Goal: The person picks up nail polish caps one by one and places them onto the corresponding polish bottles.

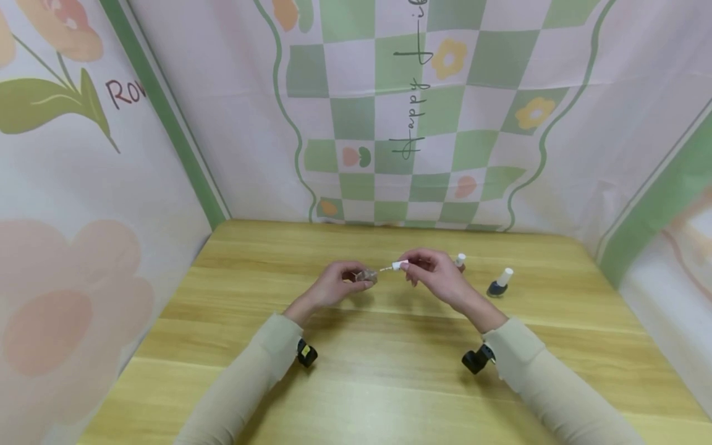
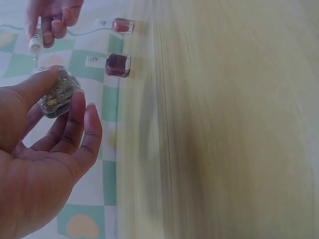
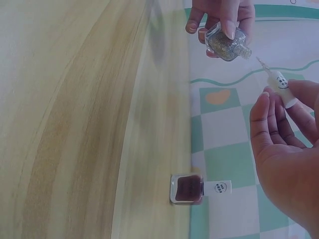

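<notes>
My left hand [image 1: 335, 284] pinches a clear glass nail polish bottle [image 2: 61, 93] between thumb and fingers. Gold glitter shows inside it, and its uncapped neck [image 3: 244, 51] tilts toward the right. In my right hand [image 1: 436, 274] is the white brush cap [image 3: 282, 88], held by thumb and fingertips. Its thin glitter-coated brush [image 3: 263, 63] points at the bottle's neck, a small gap apart from it. Both hands are above the table.
Two capped nail polish bottles stand on the wooden table [image 1: 378, 383] at the right: a dark one [image 1: 497, 288] and a reddish one [image 2: 123, 25], partly behind my right hand in the head view. A patterned curtain [image 1: 356, 117] hangs beyond the table's far edge.
</notes>
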A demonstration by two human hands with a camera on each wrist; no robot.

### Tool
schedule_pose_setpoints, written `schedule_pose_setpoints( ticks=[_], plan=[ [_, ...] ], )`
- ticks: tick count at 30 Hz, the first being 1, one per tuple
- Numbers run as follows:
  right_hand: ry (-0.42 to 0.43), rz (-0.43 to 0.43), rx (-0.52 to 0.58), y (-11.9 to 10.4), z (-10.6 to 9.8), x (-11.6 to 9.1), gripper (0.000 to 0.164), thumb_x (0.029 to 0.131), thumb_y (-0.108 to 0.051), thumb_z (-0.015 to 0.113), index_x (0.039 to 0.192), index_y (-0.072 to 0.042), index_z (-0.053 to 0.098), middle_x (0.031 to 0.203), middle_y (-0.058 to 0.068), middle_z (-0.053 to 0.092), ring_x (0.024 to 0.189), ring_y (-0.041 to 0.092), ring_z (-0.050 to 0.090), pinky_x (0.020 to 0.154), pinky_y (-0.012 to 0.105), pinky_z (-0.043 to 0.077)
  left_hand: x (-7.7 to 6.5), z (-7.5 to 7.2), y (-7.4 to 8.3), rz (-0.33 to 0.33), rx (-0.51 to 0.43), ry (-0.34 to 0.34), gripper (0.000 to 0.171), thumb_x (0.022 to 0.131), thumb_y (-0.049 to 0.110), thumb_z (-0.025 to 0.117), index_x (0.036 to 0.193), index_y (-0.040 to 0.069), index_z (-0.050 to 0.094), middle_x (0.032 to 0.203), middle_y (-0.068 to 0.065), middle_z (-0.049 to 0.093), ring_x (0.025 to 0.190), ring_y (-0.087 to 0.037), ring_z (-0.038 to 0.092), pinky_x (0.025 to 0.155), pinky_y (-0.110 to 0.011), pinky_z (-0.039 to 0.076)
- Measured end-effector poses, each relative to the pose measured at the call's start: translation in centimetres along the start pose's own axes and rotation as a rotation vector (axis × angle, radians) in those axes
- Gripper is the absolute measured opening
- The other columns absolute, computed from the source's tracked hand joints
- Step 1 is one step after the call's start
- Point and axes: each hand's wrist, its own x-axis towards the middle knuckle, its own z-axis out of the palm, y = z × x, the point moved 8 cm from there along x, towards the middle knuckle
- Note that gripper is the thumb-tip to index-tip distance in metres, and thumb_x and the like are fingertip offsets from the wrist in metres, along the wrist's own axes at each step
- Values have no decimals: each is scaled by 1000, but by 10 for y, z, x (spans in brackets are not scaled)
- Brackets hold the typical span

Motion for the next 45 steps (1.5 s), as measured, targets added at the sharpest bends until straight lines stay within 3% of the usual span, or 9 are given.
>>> schedule_pose_setpoints(
  ticks=[8, 13, 19, 29, 45],
  plan=[
    [-8, 9, -24, -1, 1, 0, 24, 103, -23, 64, 120, -6, 68, 96, 14, 68, 88, 40, 64, 75, 44, 59, 0, 0, 2, 9, 5, -5, 22, 96, 18, 73, 116, 8, 74, 104, -3, 71, 92, -16, 64, 80, -29, 55],
    [-13, 17, -32, -2, 2, 0, 24, 103, -24, 65, 120, -8, 69, 96, 14, 68, 88, 38, 64, 76, 44, 59, 0, 1, 3, 21, 12, -5, 22, 96, 19, 74, 115, 8, 74, 104, -4, 71, 91, -16, 64, 80, -29, 55],
    [-15, 24, -27, -1, 4, -1, 25, 103, -25, 65, 120, -8, 69, 97, 14, 67, 92, 45, 63, 77, 45, 59, -1, 1, 3, -6, 12, -7, 22, 96, 19, 73, 116, 10, 73, 104, -1, 71, 92, -16, 65, 81, -30, 55],
    [-16, 23, -37, 1, 5, 0, 24, 103, -26, 65, 120, -9, 69, 99, 21, 66, 88, 38, 64, 76, 44, 58, 0, 2, 0, -10, 18, -4, 21, 96, 19, 74, 115, 11, 74, 104, 0, 72, 93, -17, 65, 81, -30, 56],
    [-23, 20, -41, 0, 9, -1, 23, 103, -22, 65, 120, -7, 69, 100, 26, 65, 87, 40, 64, 75, 45, 58, 1, 7, 0, 17, 21, -15, 19, 96, 18, 74, 114, 12, 74, 104, 0, 71, 93, -17, 66, 82, -31, 57]
  ],
)
